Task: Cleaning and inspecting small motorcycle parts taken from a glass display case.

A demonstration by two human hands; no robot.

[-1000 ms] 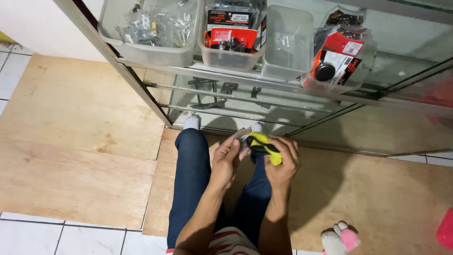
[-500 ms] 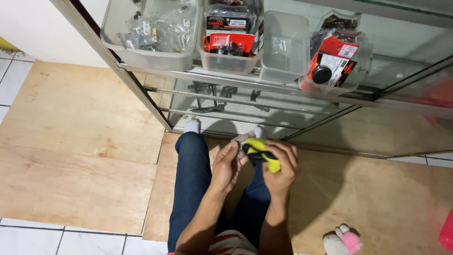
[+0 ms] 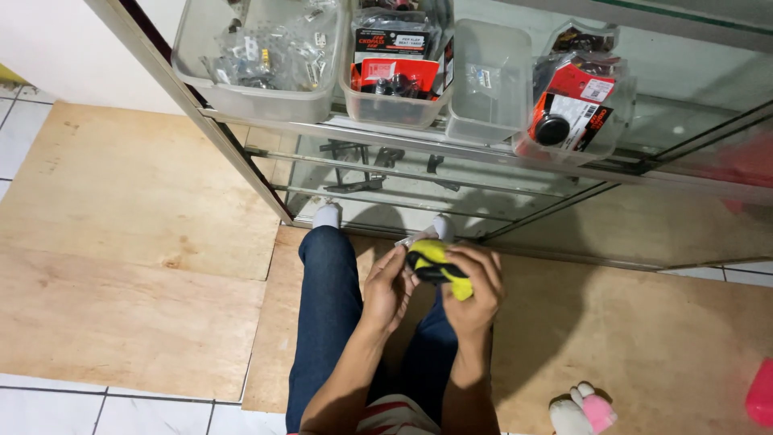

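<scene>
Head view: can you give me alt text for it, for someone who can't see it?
Seen from above, a person's right hand holds a yellow and black tool while the left hand fingers a small clear packet at its tip. They stand in blue jeans on plywood flooring, facing a glass cabinet topped with clear plastic bins of parts.

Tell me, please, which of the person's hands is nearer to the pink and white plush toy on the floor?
The right hand. It holds a yellow and black tool up and left of the plush toy; the left hand sits farther left, beyond the tool.
</scene>
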